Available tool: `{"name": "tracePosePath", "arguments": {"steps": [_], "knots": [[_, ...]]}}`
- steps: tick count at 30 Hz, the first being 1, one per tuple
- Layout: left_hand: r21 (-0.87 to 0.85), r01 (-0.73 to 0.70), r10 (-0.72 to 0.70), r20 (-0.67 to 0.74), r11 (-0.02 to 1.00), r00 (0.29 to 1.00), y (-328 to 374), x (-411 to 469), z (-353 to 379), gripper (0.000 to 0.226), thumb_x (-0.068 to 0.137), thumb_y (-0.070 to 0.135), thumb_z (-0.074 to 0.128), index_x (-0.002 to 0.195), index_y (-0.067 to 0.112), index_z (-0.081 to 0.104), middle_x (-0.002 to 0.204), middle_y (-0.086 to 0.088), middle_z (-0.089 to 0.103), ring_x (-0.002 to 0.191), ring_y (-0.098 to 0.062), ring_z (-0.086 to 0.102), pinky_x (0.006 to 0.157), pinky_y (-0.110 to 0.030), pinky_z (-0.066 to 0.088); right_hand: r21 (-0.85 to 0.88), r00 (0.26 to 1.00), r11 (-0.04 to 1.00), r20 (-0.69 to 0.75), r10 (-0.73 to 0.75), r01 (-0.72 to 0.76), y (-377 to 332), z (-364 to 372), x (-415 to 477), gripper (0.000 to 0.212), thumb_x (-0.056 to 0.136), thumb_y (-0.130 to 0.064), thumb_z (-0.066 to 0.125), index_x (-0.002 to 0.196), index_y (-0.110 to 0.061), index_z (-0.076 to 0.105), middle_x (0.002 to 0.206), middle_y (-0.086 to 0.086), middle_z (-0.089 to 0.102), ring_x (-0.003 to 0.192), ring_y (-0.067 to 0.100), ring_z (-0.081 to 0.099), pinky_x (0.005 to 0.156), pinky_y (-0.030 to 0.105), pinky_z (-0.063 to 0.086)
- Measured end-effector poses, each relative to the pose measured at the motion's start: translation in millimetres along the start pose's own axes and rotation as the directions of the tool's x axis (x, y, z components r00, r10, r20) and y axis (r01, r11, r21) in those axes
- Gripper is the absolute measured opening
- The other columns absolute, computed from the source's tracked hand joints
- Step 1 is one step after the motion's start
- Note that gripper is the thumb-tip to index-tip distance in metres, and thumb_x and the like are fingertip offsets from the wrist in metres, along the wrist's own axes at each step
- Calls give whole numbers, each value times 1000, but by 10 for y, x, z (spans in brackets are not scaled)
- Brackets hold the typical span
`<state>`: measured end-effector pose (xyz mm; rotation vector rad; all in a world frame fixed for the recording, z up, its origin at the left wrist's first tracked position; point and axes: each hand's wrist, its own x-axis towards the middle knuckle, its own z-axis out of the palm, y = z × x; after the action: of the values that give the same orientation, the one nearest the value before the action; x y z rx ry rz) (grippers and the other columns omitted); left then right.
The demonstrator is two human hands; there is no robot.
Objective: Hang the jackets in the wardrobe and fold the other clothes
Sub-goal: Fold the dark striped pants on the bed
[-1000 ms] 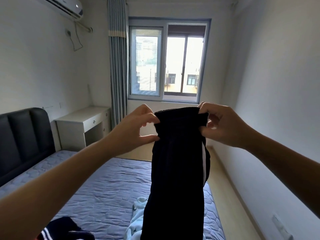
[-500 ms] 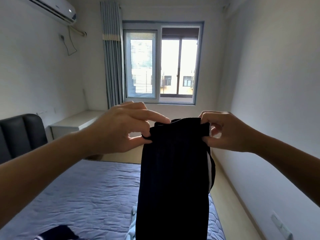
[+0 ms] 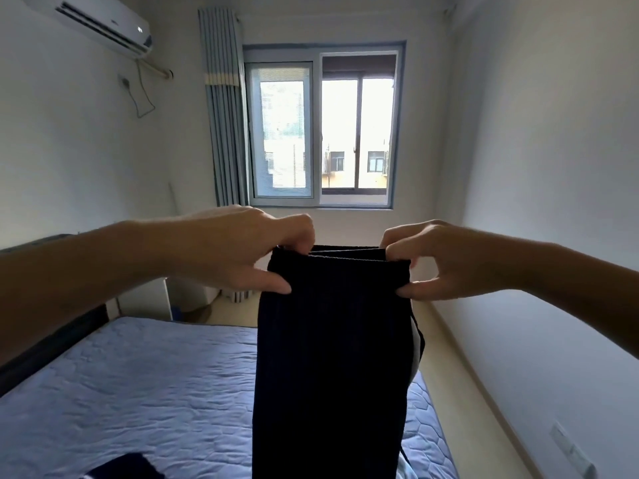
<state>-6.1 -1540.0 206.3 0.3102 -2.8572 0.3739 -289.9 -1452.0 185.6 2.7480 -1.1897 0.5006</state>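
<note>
The dark garment (image 3: 332, 357) is matt ribbed cloth; the bed cover (image 3: 155, 385) is quilted blue fabric.

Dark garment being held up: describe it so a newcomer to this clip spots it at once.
Find the window on the far wall, then look below it, over the blue bed. The left hand and right hand pinch the top corners of a black garment hanging down. Unlike the dark clothing lying on the bed at lower left, it is held in the air.

Black ribbed fabric garment (image 3: 332, 357), white stripe at its right edge; blue quilted bed cover (image 3: 155, 392); blue-grey pleated curtain (image 3: 226, 126) with pale band; white walls.
</note>
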Motion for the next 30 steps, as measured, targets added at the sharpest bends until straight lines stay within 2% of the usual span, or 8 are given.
{"name": "tracePosePath", "arguments": {"steps": [3, 8, 14, 16, 20, 24, 27, 30], "knots": [[-28, 84, -85, -39, 996, 996, -67, -21, -27, 49, 76, 56, 55, 116, 31, 44, 67, 39, 45, 54, 6, 51, 58, 0, 35, 87, 998, 995, 40, 55, -58, 14, -55, -27, 5, 89, -35, 65, 89, -30, 64, 90, -15, 54, 81, 17, 58, 73, 22, 48], [-90, 74, -86, -139, 993, 987, -173, 23, -86, 36, 76, 49, 58, 99, 21, 61, 59, 20, 53, 61, 3, 51, 58, -4, 37, 173, 990, 978, -59, 126, -114, 43, -141, 69, 33, 81, -49, 59, 92, -19, 68, 85, -4, 59, 83, 19, 61, 70, 25, 52], [-388, 187, -292, -232, 903, 928, -388, 123, -81, 12, 83, 25, 67, 90, 21, 58, 102, 4, 57, 94, -11, 61, 76, -18, 53, 288, 920, 950, -329, 216, -120, 75, -103, 298, 22, 83, -9, 70, 87, -24, 54, 93, 2, 62, 94, 20, 64, 80, 27, 57], [-616, 215, -411, -196, 758, 890, -448, 175, -81, 10, 87, 21, 64, 90, 25, 55, 97, 6, 63, 91, -8, 66, 66, -16, 55, 456, 858, 885, -415, 301, -91, 84, -77, 405, 38, 82, -1, 70, 98, -29, 49, 103, 8, 59, 100, 27, 63, 81, 31, 57], [-757, 164, -547, -287, 633, 787, -530, 272, -92, 17, 88, 18, 64, 91, 31, 54, 95, 2, 65, 85, -5, 68, 65, -20, 55, 952, 749, 217, 20, 663, -218, 48, 114, 606, 29, 84, -11, 69, 111, -10, 58, 99, 11, 72, 85, 23, 73, 69, 30, 59], [-983, -19, -676, -142, 185, 723, -589, 224, 85, 48, 70, 29, 80, 112, 26, 56, 100, -3, 71, 89, -15, 71, 69, -25, 57, 951, 664, 195, 13, 747, -239, 56, 161, 749, 16, 85, -17, 68, 97, -6, 68, 91, 8, 75, 80, 22, 73, 66, 32, 60], [-976, 213, -605, 194, -41, 772, -464, 107, 644, 79, 45, 47, 90, 111, 13, 63, 104, -5, 73, 96, -22, 70, 74, -28, 57, 972, 603, 217, -119, 789, -92, 123, 65, 810, 14, 84, -17, 69, 95, -8, 70, 92, 9, 75, 81, 24, 73, 67, 34, 60], [-967, 150, -657, 251, -207, 711, -363, 111, 924, 52, 65, 36, 79, 108, 11, 66, 108, -9, 71, 95, -22, 70, 71, -28, 58, 984, 557, 84, 16, 831, -154, 243, 176, 757, 22, 86, -30, 68, 99, -13, 69, 95, 7, 75, 81, 23, 73, 68, 33, 59]]}}
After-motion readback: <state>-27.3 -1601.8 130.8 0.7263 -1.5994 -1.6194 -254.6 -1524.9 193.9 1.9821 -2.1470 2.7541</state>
